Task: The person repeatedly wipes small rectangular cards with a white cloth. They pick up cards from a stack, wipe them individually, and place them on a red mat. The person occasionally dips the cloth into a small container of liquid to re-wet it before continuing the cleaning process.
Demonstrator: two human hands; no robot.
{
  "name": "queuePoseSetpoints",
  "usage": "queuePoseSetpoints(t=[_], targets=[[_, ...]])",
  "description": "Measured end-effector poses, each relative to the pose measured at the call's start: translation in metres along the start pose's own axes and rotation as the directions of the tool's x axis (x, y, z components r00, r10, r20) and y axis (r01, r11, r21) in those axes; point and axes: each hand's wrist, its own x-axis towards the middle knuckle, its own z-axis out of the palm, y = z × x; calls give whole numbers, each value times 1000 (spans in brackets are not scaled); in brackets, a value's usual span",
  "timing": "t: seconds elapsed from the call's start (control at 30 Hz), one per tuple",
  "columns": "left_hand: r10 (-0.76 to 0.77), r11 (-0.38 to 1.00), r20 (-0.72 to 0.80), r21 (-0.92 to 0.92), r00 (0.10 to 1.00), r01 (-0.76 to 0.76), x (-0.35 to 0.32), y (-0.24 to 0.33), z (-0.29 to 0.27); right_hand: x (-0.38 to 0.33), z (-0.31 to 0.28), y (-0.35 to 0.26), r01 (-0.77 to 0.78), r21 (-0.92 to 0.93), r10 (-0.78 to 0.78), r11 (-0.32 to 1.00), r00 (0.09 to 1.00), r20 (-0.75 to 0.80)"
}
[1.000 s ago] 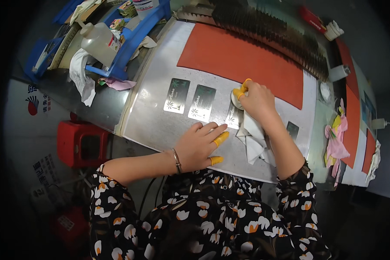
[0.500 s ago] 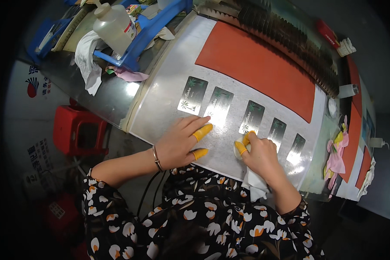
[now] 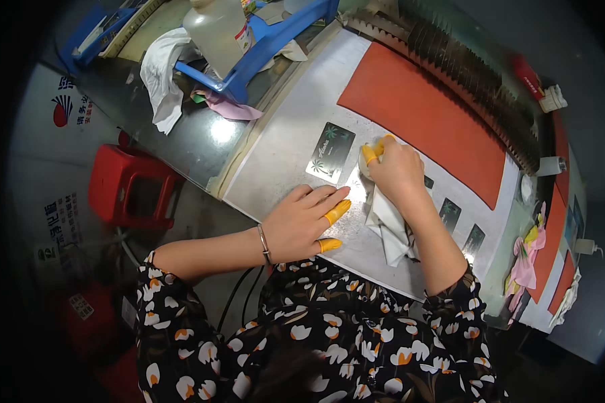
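A dark card (image 3: 355,188) with a silvery lower end lies on the pale board (image 3: 275,171), most of it hidden under the right hand (image 3: 396,171) and a white cloth (image 3: 388,225); glare washes out the strip that shows. The right thumb and forefinger, in yellow finger covers, are pinched on the cloth, whose loose end trails toward the person; the other right fingers are hard to make out. The left hand (image 3: 302,225) rests palm down just beside, its long fingers near together and its thumb apart; whether its fingertips touch the card cannot be told.

A whole card (image 3: 331,152) lies to the left. To the right, one card (image 3: 429,182) shows only a corner past the right wrist, the next (image 3: 450,213) is partly covered by the forearm, and an end card (image 3: 474,242) lies near the board's right side.

Bare board stretches from the whole card to the left edge, with a narrower strip below the red mat (image 3: 427,124). The near edge runs close against the patterned shirt (image 3: 356,329). Beyond the left edge, a bottle (image 3: 218,40) in a blue rack (image 3: 275,47) is cut off above.
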Motion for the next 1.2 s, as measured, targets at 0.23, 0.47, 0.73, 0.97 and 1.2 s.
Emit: queuePoseSetpoints(t=[0.23,0.47,0.73,0.97,1.2], targets=[[41,987,-109,-150,993,-57,-16,-21,-3,-50,5,-18,53,24,-56,998,992,115],[-5,999,-197,-53,980,-6,-31,-49,-27,-65,-18,-28,165,15,-159,986,919,360],[11,998,-120,68,993,-3,-31,-51,-16,48,6,-43,124,41,-127,991,990,57],[24,996,-161,87,987,-10,-34,-49,-15,16,24,-58,133,-21,-130,991,986,102],[-49,992,-368,-126,929,3,-40,-60,-15,-26,20,-69,159,52,-166,986,966,199]])
